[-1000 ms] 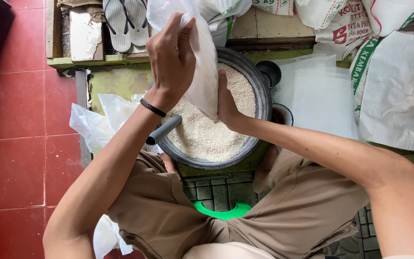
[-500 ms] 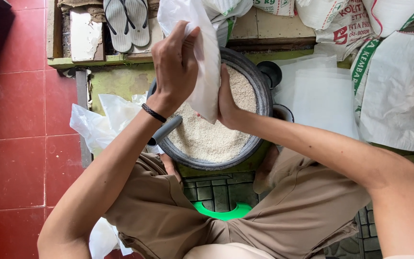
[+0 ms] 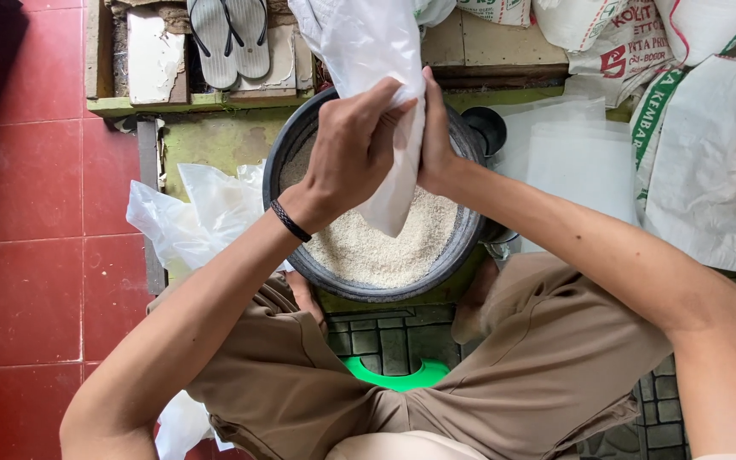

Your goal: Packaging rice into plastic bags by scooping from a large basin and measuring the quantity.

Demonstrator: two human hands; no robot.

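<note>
Since a second ago my hands closed together on the bag | left hand (image 3: 359, 145) and right hand (image 3: 436, 140) both clench the translucent white plastic bag (image 3: 381, 94) above the round dark basin (image 3: 462, 243) of white grain (image 3: 376, 251) | I'd keep the mouth pinched, held over the basin.

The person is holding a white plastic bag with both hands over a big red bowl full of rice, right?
Not quite: the bowl is dark grey, not red. Only the floor tiles are red. The head view shows the rest is right: the left hand and right hand both hold the white plastic bag over the rice.
</note>
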